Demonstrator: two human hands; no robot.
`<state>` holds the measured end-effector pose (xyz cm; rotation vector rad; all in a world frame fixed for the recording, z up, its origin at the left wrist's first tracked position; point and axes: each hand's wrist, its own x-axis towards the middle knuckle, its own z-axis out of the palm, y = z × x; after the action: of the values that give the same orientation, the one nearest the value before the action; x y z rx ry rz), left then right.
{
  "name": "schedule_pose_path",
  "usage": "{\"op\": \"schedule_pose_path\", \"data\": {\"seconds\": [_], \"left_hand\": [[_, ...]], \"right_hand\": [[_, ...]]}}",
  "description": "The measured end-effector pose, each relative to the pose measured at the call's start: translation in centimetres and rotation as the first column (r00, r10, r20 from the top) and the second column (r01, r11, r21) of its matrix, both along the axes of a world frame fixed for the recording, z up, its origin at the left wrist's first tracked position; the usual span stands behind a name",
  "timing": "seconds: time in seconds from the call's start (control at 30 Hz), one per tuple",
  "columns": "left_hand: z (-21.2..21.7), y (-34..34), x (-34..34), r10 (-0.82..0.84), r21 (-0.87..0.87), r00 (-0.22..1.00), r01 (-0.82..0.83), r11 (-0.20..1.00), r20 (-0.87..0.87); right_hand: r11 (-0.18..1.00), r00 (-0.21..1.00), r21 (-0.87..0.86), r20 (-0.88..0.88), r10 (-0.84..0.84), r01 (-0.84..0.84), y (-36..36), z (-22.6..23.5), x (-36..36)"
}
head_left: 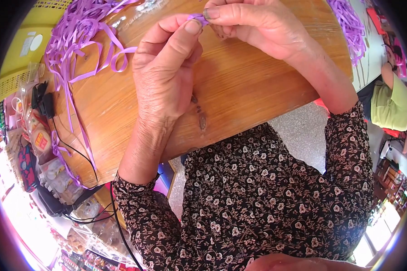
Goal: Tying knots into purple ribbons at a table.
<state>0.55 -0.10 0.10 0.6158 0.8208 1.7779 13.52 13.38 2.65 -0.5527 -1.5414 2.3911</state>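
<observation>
The left hand (pixel 167 63) and right hand (pixel 264 29) grasp a bit of purple ribbon (pixel 203 21) in a close pinch, nearly tip to tip; light, even pressure should keep it from creasing. Both hands slant inward over the wooden table (pixel 253 86), meeting well in from its near edge, with a ribbon heap (pixel 77 31) toward the left edge

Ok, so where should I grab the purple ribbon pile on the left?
Probably by the loose loop at the right edge of the purple ribbon pile, pinched from the right: it juts out over the wooden tabletop toward the left hand, while much of the pile lies tangled.
</observation>
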Motion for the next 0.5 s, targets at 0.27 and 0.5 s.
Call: {"op": "schedule_pose_path", "data": {"seconds": [0.27, 0.5], "left_hand": [[-0.5, 0.0, -0.3, -0.09, 0.045, 0.992, 0.086, 0.995, 0.094], [0.5, 0.5, 0.6, 0.038, -0.057, 0.99, -0.03, 0.998, 0.137]], "right_hand": [[0.999, 0.999, -0.048, -0.023, 0.023, -0.024, -0.2, -0.1, 0.0], [0.52, 0.906, 0.78, -0.423, 0.027, 0.348, 1.0, -0.7, -0.7]]}}
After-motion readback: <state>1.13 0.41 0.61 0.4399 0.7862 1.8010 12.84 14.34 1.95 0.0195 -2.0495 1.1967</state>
